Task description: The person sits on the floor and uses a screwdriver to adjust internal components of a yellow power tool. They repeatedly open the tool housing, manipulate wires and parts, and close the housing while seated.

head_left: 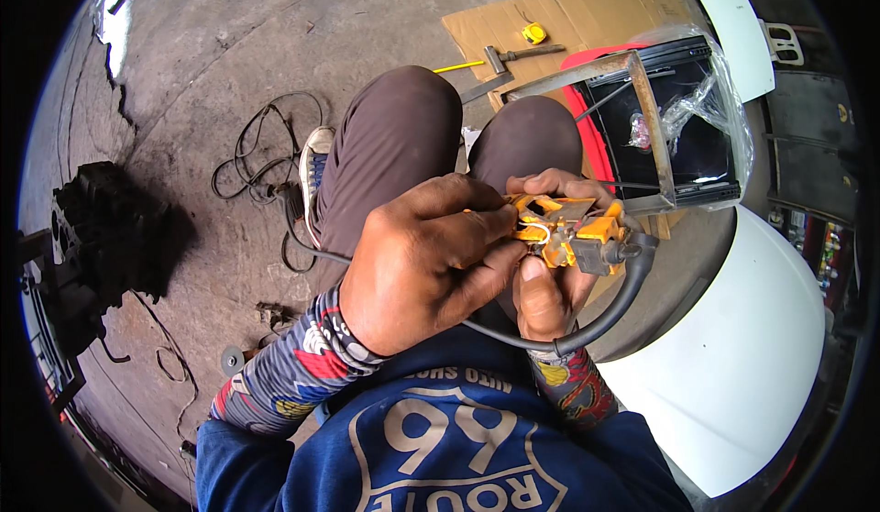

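Above my lap, I hold a yellow and black electrical housing (596, 230), its inside partly exposed and a white wire (544, 233) showing. A thick black cord (621, 305) leaves its right end and curves back under my hands. My right hand (546, 301) grips the housing from below and behind, thumb on the near side. At the housing's left end, the thumb and fingers of my left hand (417, 260) are pinched together; what lies between the fingertips is hidden. Both forearms wear patterned sleeves.
Beyond my knees, cardboard (587, 17) holds a yellow tape measure (533, 33) and a hammer (522, 54). A rusty metal frame (651, 132) stands at right, near a white panel (733, 347). Coiled cable (246, 168) and a dark metal block (105, 232) lie on the left floor.
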`<state>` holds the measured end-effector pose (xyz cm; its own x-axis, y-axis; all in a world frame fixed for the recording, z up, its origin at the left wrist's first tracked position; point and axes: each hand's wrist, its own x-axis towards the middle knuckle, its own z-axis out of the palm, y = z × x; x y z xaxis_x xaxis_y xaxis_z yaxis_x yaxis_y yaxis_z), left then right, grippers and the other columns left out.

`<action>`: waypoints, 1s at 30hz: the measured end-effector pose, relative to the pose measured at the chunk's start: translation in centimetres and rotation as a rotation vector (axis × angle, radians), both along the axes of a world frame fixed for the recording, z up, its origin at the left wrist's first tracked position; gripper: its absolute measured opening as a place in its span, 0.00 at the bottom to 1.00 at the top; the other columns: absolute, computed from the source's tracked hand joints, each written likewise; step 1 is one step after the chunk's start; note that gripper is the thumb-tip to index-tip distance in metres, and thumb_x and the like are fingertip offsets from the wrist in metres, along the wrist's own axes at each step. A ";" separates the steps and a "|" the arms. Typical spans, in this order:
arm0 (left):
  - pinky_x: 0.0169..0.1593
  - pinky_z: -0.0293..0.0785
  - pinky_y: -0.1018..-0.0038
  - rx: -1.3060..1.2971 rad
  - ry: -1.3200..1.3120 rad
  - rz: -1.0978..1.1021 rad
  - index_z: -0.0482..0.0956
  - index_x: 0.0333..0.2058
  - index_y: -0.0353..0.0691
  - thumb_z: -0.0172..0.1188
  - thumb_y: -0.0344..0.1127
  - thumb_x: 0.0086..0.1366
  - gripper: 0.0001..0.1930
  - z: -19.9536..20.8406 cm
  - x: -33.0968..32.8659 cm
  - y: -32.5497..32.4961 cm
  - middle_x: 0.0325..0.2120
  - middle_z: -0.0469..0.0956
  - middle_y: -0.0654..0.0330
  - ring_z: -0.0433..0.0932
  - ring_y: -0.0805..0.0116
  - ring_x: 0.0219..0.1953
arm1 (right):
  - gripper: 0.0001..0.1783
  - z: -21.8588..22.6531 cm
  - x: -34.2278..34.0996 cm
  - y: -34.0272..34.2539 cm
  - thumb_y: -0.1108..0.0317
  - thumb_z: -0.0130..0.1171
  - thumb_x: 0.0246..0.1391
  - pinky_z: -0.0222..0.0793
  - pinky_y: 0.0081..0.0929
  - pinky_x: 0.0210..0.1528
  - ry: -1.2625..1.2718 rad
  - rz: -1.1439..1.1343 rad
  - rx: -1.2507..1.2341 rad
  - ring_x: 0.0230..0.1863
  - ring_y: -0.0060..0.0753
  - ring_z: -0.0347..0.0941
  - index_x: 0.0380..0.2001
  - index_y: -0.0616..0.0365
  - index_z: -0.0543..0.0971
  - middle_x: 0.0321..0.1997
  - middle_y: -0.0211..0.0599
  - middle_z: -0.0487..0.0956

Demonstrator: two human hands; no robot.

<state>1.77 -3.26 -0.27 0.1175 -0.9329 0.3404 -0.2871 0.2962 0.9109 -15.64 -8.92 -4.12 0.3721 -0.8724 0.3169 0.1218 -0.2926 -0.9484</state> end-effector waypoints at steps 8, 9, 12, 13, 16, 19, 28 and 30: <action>0.42 0.83 0.67 -0.030 -0.031 0.019 0.85 0.40 0.26 0.72 0.25 0.56 0.13 0.1 -0.2 -0.2 0.38 0.83 0.45 0.87 0.52 0.39 | 0.40 -0.3 0.2 -0.1 0.64 0.62 0.51 0.70 0.44 0.64 -0.059 0.031 -0.057 0.58 0.49 0.72 0.63 0.64 0.57 0.56 0.56 0.70; 0.42 0.83 0.67 -0.010 -0.026 0.035 0.85 0.39 0.26 0.72 0.25 0.56 0.12 0.0 -0.1 -0.4 0.38 0.83 0.45 0.87 0.52 0.39 | 0.40 -0.4 0.4 -0.3 0.64 0.62 0.51 0.70 0.44 0.64 -0.029 0.001 -0.027 0.58 0.49 0.72 0.63 0.64 0.57 0.56 0.56 0.70; 0.41 0.83 0.67 0.017 -0.013 0.055 0.85 0.39 0.26 0.71 0.24 0.56 0.12 0.1 -0.4 -0.4 0.38 0.83 0.44 0.87 0.52 0.38 | 0.39 -0.4 0.5 -0.3 0.65 0.61 0.52 0.71 0.45 0.63 -0.041 -0.022 -0.029 0.58 0.49 0.72 0.64 0.64 0.56 0.56 0.57 0.70; 0.41 0.83 0.67 0.020 -0.016 0.058 0.85 0.39 0.25 0.71 0.24 0.56 0.12 0.1 -0.4 -0.4 0.38 0.83 0.44 0.87 0.52 0.38 | 0.39 -0.5 0.6 -0.3 0.65 0.60 0.52 0.72 0.45 0.63 -0.043 -0.023 -0.032 0.58 0.49 0.73 0.64 0.64 0.56 0.56 0.57 0.70; 0.41 0.83 0.67 -0.002 -0.011 0.069 0.85 0.39 0.25 0.71 0.23 0.57 0.11 0.1 -0.6 -0.5 0.38 0.83 0.44 0.87 0.52 0.38 | 0.39 -0.5 0.7 -0.2 0.66 0.59 0.52 0.73 0.44 0.61 -0.033 -0.048 -0.050 0.56 0.49 0.74 0.64 0.65 0.56 0.55 0.57 0.71; 0.41 0.83 0.67 -0.004 0.001 0.080 0.85 0.39 0.25 0.70 0.22 0.58 0.11 0.1 -0.9 -0.4 0.38 0.83 0.44 0.87 0.52 0.38 | 0.39 -0.7 0.7 -0.3 0.66 0.58 0.52 0.75 0.44 0.59 -0.004 -0.064 -0.091 0.55 0.49 0.74 0.64 0.65 0.55 0.55 0.57 0.70; 0.41 0.82 0.66 0.032 0.022 0.095 0.85 0.39 0.26 0.70 0.24 0.59 0.10 0.2 -1.2 -0.4 0.37 0.82 0.46 0.85 0.52 0.37 | 0.38 -0.5 0.7 -0.7 0.67 0.56 0.50 0.76 0.46 0.57 0.070 -0.050 -0.166 0.52 0.50 0.76 0.63 0.65 0.56 0.53 0.56 0.70; 0.41 0.83 0.67 0.047 0.021 0.088 0.84 0.39 0.24 0.69 0.22 0.59 0.10 0.4 -1.2 -0.4 0.38 0.83 0.44 0.86 0.52 0.38 | 0.37 -0.6 0.7 -0.7 0.67 0.56 0.50 0.76 0.46 0.57 0.059 -0.060 -0.162 0.51 0.50 0.76 0.62 0.65 0.56 0.53 0.56 0.71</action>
